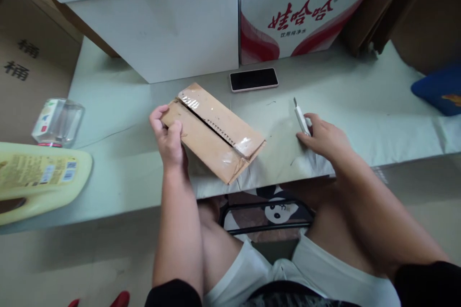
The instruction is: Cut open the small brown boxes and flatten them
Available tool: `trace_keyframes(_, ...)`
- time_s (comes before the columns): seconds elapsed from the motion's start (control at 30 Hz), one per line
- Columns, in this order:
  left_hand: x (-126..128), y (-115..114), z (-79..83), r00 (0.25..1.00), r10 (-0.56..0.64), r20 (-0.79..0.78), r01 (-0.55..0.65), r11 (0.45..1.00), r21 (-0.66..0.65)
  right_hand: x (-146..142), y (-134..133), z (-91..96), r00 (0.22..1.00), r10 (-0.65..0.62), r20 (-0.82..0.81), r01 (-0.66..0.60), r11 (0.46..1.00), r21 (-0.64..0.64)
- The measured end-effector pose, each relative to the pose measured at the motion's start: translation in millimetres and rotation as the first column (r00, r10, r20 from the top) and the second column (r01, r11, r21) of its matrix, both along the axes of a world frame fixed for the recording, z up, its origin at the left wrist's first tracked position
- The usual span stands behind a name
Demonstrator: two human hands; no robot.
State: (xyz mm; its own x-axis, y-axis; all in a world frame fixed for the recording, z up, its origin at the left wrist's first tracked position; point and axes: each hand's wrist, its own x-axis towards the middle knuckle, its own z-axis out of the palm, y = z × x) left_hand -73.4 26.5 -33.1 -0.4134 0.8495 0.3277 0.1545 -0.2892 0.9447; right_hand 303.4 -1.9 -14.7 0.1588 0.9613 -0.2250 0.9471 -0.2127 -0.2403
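Note:
A small brown cardboard box is tilted over the front of the table. My left hand grips its left end, thumb on top and fingers around the far edge. A dark slit with a perforated edge runs along its top face, with clear tape at both ends. Right of the box, my right hand has thumb and index finger around the lower end of a white utility knife. The blade sticks out, pointing away from me. Whether the knife rests on the table, I cannot tell.
A phone lies behind the cardboard box, before a large white box and a red-and-white carton. At left are a clear bottle and a yellow jug. A blue object stands far right.

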Motion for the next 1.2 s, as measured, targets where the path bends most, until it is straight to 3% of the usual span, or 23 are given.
trace_keyframes(0.1,6,2,0.0,0.999,0.04,0.002,-0.04,0.999,0.009,1,-2,5.4,0.99,-0.019,-0.139,0.023,0.999,0.024)
trace_keyframes(0.17,15,2,0.1,0.996,0.084,0.002,-0.084,0.996,0.021,-3,-5,12.1,0.919,-0.037,-0.393,0.06,0.997,0.047)
trace_keyframes(0.2,20,1,0.2,0.994,0.108,-0.004,-0.107,0.994,0.03,-5,-7,15.5,0.837,-0.028,-0.546,0.07,0.996,0.056)
trace_keyframes(0.27,32,-3,0.6,0.988,0.149,-0.038,-0.147,0.988,0.053,-9,-14,20.7,0.598,0.05,-0.8,0.059,0.993,0.106)
trace_keyframes(0.33,42,-7,1.1,0.982,0.173,-0.08,-0.167,0.983,0.071,-10,-22,23.8,0.355,0.175,-0.919,0.016,0.981,0.193)
trace_keyframes(0.4,48,-10,1.4,0.978,0.182,-0.104,-0.174,0.982,0.08,-9,-31,26.4,0.173,0.281,-0.944,-0.063,0.96,0.274)
trace_keyframes(0.47,50,-11,1.4,0.977,0.182,-0.112,-0.174,0.982,0.078,-9,-41,31.0,0.068,0.359,-0.931,-0.153,0.926,0.346)
trace_keyframes(0.57,49,-11,0.6,0.978,0.17,-0.12,-0.163,0.984,0.071,-12,-52,43.7,-0.017,0.47,-0.883,-0.229,0.858,0.461)
trace_keyframes(0.67,48,-10,-0.6,0.979,0.166,-0.116,-0.156,0.984,0.091,-17,-59,57.9,-0.005,0.543,-0.839,-0.324,0.793,0.515)
trace_keyframes(0.8,48,-10,-1.7,0.979,0.173,-0.109,-0.162,0.981,0.102,-18,-63,65.3,0.159,0.624,-0.765,-0.383,0.753,0.535)
trace_keyframes(1.0,48,-11,-1.1,0.984,0.143,-0.107,-0.133,0.986,0.096,-15,-69,62.4,0.367,0.61,-0.703,-0.385,0.787,0.482)
trace_keyframes(1.13,48,-10,0.2,0.982,0.146,-0.117,-0.136,0.986,0.092,-19,-73,61.9,0.293,0.687,-0.666,-0.374,0.723,0.581)
trace_keyframes(1.2,48,-10,0.8,0.981,0.151,-0.122,-0.141,0.986,0.088,-22,-73,62.2,0.332,0.752,-0.57,-0.369,0.66,0.655)
